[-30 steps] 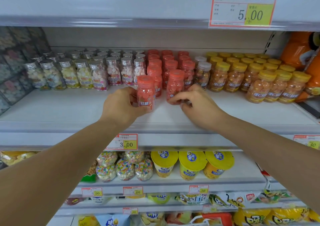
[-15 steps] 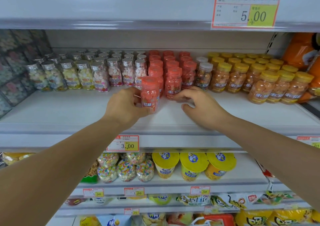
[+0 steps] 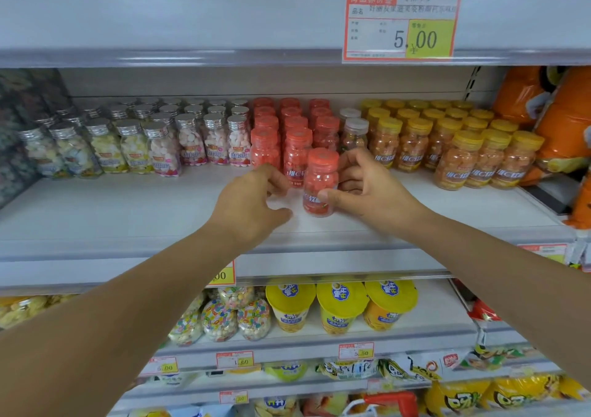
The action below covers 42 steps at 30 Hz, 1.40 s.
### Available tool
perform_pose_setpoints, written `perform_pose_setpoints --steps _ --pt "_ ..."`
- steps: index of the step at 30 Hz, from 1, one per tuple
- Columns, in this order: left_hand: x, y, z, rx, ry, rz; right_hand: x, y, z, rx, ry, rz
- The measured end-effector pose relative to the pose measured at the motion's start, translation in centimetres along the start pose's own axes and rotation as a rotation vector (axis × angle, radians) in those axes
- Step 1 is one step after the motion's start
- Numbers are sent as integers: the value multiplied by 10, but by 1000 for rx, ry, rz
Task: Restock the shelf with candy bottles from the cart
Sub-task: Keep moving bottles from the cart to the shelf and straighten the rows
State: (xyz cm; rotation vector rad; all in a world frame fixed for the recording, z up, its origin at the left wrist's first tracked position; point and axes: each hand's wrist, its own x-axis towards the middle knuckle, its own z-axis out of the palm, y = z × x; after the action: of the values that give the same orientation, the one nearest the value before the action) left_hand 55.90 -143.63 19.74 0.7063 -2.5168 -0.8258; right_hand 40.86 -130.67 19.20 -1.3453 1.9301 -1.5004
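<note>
The middle shelf (image 3: 128, 211) is stocked only at the rear: silver-capped candy bottles (image 3: 160, 147) on the left, red-capped candy bottles (image 3: 291, 122) in three columns at the centre, yellow-capped candy bottles (image 3: 447, 141) on the right. A wide band of bare shelf is left along the front, so restocking is judged to be partly done, with space for further rows. The cart is not in view, and the remaining stock cannot be determined. The right hand (image 3: 374, 192) is clamped on one red candy bottle (image 3: 320, 183), with the thumb across the label and the fingers curled round the far side. This bottle is positioned at the front of the right-hand red column, slightly tilted; whether its base is seated on the shelf cannot be told. The left hand (image 3: 246, 202) is held just beside it, fingers loosely curled and thumb spread apart, with nothing gripped; contact with the neighbouring bottle cannot be confirmed. Seating and alignment of the held bottle are judged to be the step in hand. On the upper rail, a red-bordered price tag (image 3: 399, 26) is headed "商品标价签" and marked "5.00" with a ¥ sign. On the lower rails, small tags (image 3: 235, 359) are read as "1.60" and "5.50". The bottle labels begin "维C"; the rest is too blurred to be read.
</note>
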Motion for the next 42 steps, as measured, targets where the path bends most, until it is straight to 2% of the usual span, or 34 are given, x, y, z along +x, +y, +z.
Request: perform_pose_setpoints --steps 4,8,14,20,25,42 --pt "2 -5 0 112 92 -11 -3 9 -13 -127 91 26" --pt "6 -8 1 145 86 -42 -18 8 -14 -315 216 -38" --pt "7 -9 3 177 53 -50 -24 8 -2 -466 -48 -82" --pt "8 -5 3 284 88 -73 -6 16 -3 -513 -30 -84" --pt "10 -5 2 254 73 -142 3 19 -9 -477 -43 -22" --pt "13 -5 3 310 48 -122 20 28 -4 -519 -78 26"
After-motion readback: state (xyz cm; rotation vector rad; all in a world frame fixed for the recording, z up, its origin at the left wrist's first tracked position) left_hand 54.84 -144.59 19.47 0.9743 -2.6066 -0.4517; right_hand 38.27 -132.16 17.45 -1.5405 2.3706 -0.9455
